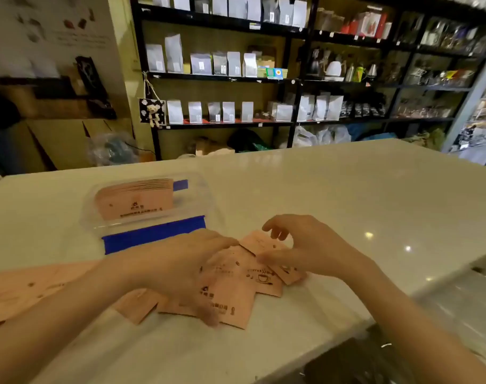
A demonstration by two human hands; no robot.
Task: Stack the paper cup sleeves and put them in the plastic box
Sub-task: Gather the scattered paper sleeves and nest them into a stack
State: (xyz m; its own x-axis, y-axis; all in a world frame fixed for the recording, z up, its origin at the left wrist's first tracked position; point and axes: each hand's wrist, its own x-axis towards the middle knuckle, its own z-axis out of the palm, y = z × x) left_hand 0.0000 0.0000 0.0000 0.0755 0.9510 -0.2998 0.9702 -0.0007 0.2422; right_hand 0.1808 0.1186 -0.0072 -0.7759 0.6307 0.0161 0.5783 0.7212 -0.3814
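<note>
Several flat pink paper cup sleeves (236, 284) lie fanned out on the white counter in front of me. My left hand (175, 267) rests palm down on them, fingers spread, its thumb pressing on a lower sleeve. My right hand (305, 245) hovers over the right end of the pile with curled fingers, the thumb touching a sleeve's edge. A clear plastic box (200, 200) stands behind the pile at the left, and a stack of pink sleeves (133, 200) lies inside it. More pink sleeves (23, 286) lie under my left forearm.
A blue strip (153, 234) runs along the box's near side. The white counter (347, 203) stretches to the right and back. Dark shelves (264, 79) with white bags and kettles stand behind it. The counter's front edge drops off at the lower right.
</note>
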